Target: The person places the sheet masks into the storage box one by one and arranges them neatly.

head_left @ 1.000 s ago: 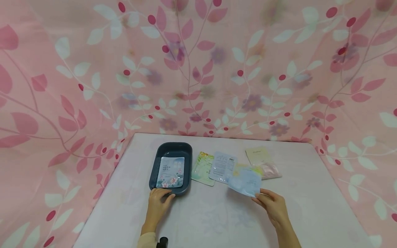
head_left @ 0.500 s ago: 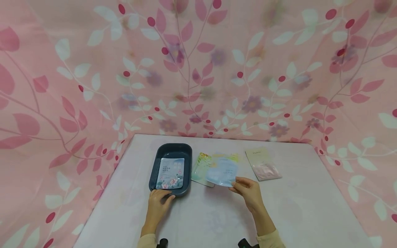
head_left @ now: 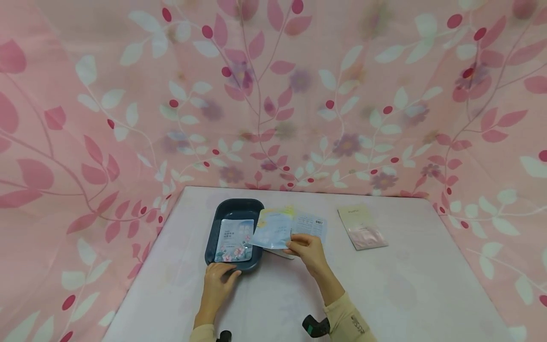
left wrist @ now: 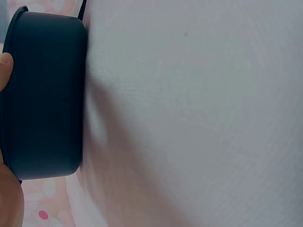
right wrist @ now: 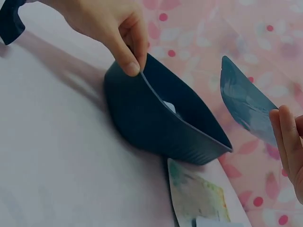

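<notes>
My left hand (head_left: 215, 287) grips the near rim of a deep dark blue plastic bin (head_left: 240, 207), thumb outside and fingers over the edge, as the right wrist view shows. Inside the bin lies a pale blue-grey sachet (head_left: 232, 241) printed with pink flowers. Between thumb and fingers my right hand (head_left: 312, 256) pinches a light blue sachet (head_left: 272, 230) with a yellow top by its lower right corner. In the head view it overlaps the bin's right edge; the right wrist view has it raised above rim height. Beneath it, a green sachet (right wrist: 195, 191) is mostly hidden.
Right of the held sachet lies a white-blue sachet (head_left: 311, 223) with printed text and a barcode, partly covered. A cream and pink sachet (head_left: 363, 230) lies farther right. Behind the white-covered table (head_left: 410, 285) hangs a pink floral cloth (head_left: 273, 95).
My right hand has carried the light blue sachet leftward, from near the cream and pink sachet, across the others to the bin's right edge. My left hand stays on the rim.
</notes>
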A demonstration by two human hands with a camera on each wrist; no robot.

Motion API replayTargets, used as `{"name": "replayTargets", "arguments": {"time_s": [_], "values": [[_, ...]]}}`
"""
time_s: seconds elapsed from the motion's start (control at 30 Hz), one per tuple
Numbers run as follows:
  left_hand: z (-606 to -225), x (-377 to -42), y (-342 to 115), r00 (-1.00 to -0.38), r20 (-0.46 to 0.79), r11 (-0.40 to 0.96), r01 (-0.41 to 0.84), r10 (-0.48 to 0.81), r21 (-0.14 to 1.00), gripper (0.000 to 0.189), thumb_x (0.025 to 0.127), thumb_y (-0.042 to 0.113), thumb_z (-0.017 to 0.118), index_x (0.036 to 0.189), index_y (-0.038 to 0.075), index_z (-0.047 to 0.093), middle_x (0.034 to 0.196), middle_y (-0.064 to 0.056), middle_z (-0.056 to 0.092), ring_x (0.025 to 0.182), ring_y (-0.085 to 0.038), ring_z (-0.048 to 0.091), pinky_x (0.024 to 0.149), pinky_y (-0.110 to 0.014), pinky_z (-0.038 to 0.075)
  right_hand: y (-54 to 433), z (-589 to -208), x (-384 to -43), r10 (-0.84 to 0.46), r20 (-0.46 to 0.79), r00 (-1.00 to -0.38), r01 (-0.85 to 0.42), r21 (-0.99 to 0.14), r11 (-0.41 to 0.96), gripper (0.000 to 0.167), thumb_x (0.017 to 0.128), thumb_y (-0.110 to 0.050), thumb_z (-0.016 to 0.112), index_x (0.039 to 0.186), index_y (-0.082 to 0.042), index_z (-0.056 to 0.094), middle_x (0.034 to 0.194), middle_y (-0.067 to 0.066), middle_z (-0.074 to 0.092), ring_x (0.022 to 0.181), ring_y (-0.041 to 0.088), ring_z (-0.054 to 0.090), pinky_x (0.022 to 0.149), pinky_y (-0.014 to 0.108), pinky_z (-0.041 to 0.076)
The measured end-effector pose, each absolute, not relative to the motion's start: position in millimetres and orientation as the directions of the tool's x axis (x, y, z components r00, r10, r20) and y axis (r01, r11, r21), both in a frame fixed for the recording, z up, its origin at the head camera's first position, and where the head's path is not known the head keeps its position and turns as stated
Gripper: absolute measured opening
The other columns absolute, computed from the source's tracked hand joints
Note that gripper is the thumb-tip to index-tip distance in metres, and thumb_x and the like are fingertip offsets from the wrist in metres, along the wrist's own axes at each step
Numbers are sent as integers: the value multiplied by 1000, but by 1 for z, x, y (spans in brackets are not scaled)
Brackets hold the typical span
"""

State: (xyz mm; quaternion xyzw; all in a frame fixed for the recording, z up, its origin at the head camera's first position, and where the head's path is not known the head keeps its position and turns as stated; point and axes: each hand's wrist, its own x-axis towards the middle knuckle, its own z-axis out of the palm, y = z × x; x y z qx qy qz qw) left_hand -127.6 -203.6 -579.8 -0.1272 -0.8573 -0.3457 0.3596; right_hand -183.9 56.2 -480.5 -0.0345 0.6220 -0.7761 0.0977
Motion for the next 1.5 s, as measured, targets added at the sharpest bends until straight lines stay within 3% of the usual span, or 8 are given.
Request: {"name": "replayTargets", "arguments": {"time_s": [0.2, 0.47, 0.73, 0.83, 1.0, 1.1, 1.23, 1.5], "values": [[-580, -129, -202, -684, 729, 716, 502, -15, 485, 27, 57, -2, 86, 78, 1, 70, 75, -6, 68, 71, -19, 58, 75, -33, 35, 41, -484, -194, -206, -90, -974, 138, -963, -232, 31, 82, 16, 57, 110, 27, 50, 88, 14, 64, 68, 14, 68, 71, 31, 55], [-580, -129, -202, -708, 706, 716, 482, -22, 505, 25, 59, 1, 86, 79, 3, 71, 75, -4, 69, 72, -18, 59, 77, -29, 35, 29, -488, -198, -200, -110, -974, 145, -975, -167, 29, 81, 15, 59, 108, 24, 54, 85, 17, 66, 71, 23, 69, 75, 42, 54], [-581, -129, -203, -725, 688, 702, 480, -20, 526, 22, 63, 3, 84, 80, 1, 71, 76, -5, 70, 73, -20, 60, 78, -30, 34, 18, -495, -203, -233, -129, -964, 166, -975, -147, 30, 82, 14, 60, 110, 24, 53, 89, 19, 66, 71, 19, 68, 69, 31, 55], [-581, -130, -203, -723, 690, 700, 482, -22, 527, 22, 63, 3, 84, 80, 1, 71, 76, -5, 70, 73, -20, 60, 78, -30, 34, 12, -499, -205, -243, -127, -962, 166, -976, -143, 31, 82, 13, 59, 110, 24, 53, 89, 23, 66, 69, 18, 68, 70, 33, 55], [-582, -130, -203, -695, 719, 709, 500, -16, 498, 25, 58, 0, 86, 78, 1, 71, 75, -5, 69, 72, -20, 60, 76, -31, 35, 0, -514, -211, -251, -56, -966, 90, -988, -125, 29, 79, 12, 62, 105, 23, 56, 85, 28, 65, 66, 22, 69, 68, 37, 55], [-583, -130, -204, -676, 736, 717, 507, -14, 479, 27, 55, -2, 86, 77, 1, 70, 73, -5, 69, 70, -20, 61, 74, -32, 36, -6, -527, -214, -274, 44, -961, -9, -992, -128, 24, 79, 7, 67, 99, 19, 61, 79, 23, 67, 63, 22, 69, 62, 34, 56], [-582, -129, -205, -670, 743, 723, 505, -16, 471, 28, 54, -2, 87, 77, 0, 70, 73, -6, 69, 70, -20, 61, 74, -33, 36, -17, -529, -212, -263, 64, -963, -57, -998, -34, 20, 78, 5, 67, 94, 16, 64, 76, 22, 68, 61, 26, 69, 59, 32, 55], [-581, -130, -205, -647, 762, 715, 532, -1, 453, 27, 55, -1, 86, 77, 1, 70, 72, -7, 68, 69, -22, 59, 74, -33, 36, -40, -522, -208, -156, -7, -988, -19, -987, 162, 16, 74, 12, 66, 89, 18, 65, 73, 25, 67, 57, 27, 68, 52, 25, 53]]}}
